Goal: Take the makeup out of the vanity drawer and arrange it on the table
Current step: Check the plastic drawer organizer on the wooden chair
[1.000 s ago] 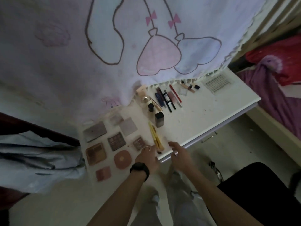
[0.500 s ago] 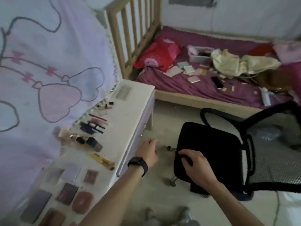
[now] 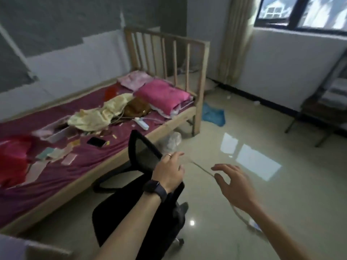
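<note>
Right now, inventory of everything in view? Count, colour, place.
bed: 1, wood frame, magenta sheet, left
office chair: 1, black, centre foreground
pillow: 1, pink, far end of bed
cloth: 1, pale yellow, mid bed
phone: 1, black, on sheet near chair
power strip: 1, white, on sheet
small flat items: several, pastel, sheet at left, blurred
rag: 1, blue, floor past bed end
window: 1, dark frame, top right
left hand: 1, black watch, at chair back, contact unclear
right hand: 1, fingers spread, empty, above floor
</note>
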{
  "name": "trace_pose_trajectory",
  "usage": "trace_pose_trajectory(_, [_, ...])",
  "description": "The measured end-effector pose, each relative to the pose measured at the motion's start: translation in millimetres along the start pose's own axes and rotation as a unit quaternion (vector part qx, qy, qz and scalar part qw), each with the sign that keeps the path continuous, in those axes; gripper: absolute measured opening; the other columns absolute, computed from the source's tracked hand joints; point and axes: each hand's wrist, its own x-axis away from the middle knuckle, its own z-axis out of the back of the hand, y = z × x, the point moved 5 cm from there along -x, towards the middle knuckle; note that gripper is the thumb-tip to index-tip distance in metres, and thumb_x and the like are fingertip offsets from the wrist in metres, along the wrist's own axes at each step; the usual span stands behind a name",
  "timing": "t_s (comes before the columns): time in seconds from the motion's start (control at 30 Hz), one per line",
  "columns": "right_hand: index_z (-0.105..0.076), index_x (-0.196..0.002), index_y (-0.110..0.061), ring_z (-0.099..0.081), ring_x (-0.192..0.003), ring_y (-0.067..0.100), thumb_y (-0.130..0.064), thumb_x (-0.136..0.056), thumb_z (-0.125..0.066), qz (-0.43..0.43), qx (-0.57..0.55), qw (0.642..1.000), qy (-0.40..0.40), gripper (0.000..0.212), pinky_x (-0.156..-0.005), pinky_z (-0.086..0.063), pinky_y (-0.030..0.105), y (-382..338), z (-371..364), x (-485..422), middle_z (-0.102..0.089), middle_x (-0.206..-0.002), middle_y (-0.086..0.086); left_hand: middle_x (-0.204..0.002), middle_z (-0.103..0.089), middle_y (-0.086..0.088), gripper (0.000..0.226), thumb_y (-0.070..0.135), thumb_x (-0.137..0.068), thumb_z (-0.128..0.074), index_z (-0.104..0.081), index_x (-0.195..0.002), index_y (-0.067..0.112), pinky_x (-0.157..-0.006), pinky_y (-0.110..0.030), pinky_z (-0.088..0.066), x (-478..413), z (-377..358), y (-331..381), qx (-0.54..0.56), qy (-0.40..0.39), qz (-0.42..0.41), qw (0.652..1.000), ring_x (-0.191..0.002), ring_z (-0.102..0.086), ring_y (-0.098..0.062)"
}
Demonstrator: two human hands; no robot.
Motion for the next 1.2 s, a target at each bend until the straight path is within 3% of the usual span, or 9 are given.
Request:
trace_pose_trajectory(0.17, [-0.070,-0.116,-0.034,-0.058,-0.116,0.009,-0.024,-0.096,-0.066,-0.058,0.007,0.996,0.063,0.023,-0.096,-0.039,0.020,89,87,-41,-0.067,-0.121,-0.017,-0.136,-0.054,-0.003,0.045,0.025,-0.094,-0.056,-0.052,-0.138,0.023,-0.108,-0.028,-0.032,-103,-50,100,-0.015,-0.028,-0.083,0.996,-0.129,-0.046,-0.019])
trace_pose_trajectory(0.43, [-0.070,-0.114,-0.035,-0.052,-0.116,0.005,-0.025,-0.095,-0.065,-0.109,-0.022,0.978,0.175,0.022,-0.092,-0.035,0.019,202,209,-132,-0.067,-0.115,-0.022,-0.132,-0.058,0.000,0.046,0.029,-0.091,-0.059,-0.053,-0.136,0.027,-0.105,-0.038,-0.044,-272,-109,232,-0.040,-0.064,-0.163,0.984,-0.123,-0.053,-0.018])
trace_pose_trajectory(0.6, [-0.070,-0.113,-0.036,-0.048,-0.112,-0.004,-0.025,-0.095,-0.064,-0.128,-0.009,0.968,0.216,0.022,-0.089,-0.028,0.000,260,273,-207,-0.061,-0.110,-0.030,-0.131,-0.058,0.003,0.045,0.031,-0.090,-0.061,-0.055,-0.135,0.029,-0.104,-0.034,-0.043,-384,-141,297,-0.017,-0.057,-0.207,0.976,-0.122,-0.052,-0.015])
trace_pose_trajectory(0.73, [-0.070,-0.115,-0.035,-0.050,-0.113,-0.001,-0.024,-0.094,-0.065,-0.127,0.017,0.963,0.235,0.023,-0.096,-0.035,0.016,301,321,-281,-0.059,-0.108,-0.032,-0.132,-0.056,0.003,0.045,0.030,-0.091,-0.060,-0.053,-0.136,0.031,-0.101,-0.032,-0.044,-484,-166,353,-0.002,-0.064,-0.249,0.967,-0.123,-0.050,-0.016])
trace_pose_trajectory(0.9, [-0.070,-0.116,-0.036,-0.053,-0.114,0.001,-0.024,-0.094,-0.065,-0.151,0.040,0.951,0.267,0.026,-0.099,-0.041,0.021,356,379,-373,-0.065,-0.111,-0.026,-0.135,-0.055,0.003,0.045,0.031,-0.092,-0.058,-0.052,-0.137,0.032,-0.103,-0.034,-0.043,-605,-186,433,0.012,-0.076,-0.307,0.949,-0.125,-0.050,-0.017])
trace_pose_trajectory(1.07, [-0.071,-0.109,-0.036,-0.050,-0.103,-0.001,-0.021,-0.092,-0.069,-0.191,0.049,0.934,0.298,0.023,-0.085,-0.032,-0.003,410,431,-429,-0.059,-0.098,-0.032,-0.133,-0.056,0.002,0.044,0.028,-0.091,-0.060,-0.055,-0.135,0.031,-0.104,-0.036,-0.042,-691,-212,511,0.021,-0.102,-0.352,0.930,-0.125,-0.051,-0.018])
trace_pose_trajectory(1.2, [-0.068,-0.113,-0.040,-0.045,-0.110,-0.003,-0.027,-0.092,-0.067,-0.221,0.069,0.922,0.310,0.024,-0.089,-0.029,0.003,465,467,-457,-0.059,-0.106,-0.028,-0.134,-0.054,0.003,0.044,0.031,-0.093,-0.059,-0.054,-0.136,0.033,-0.103,-0.037,-0.044,-741,-253,569,0.028,-0.122,-0.388,0.913,-0.122,-0.051,-0.018])
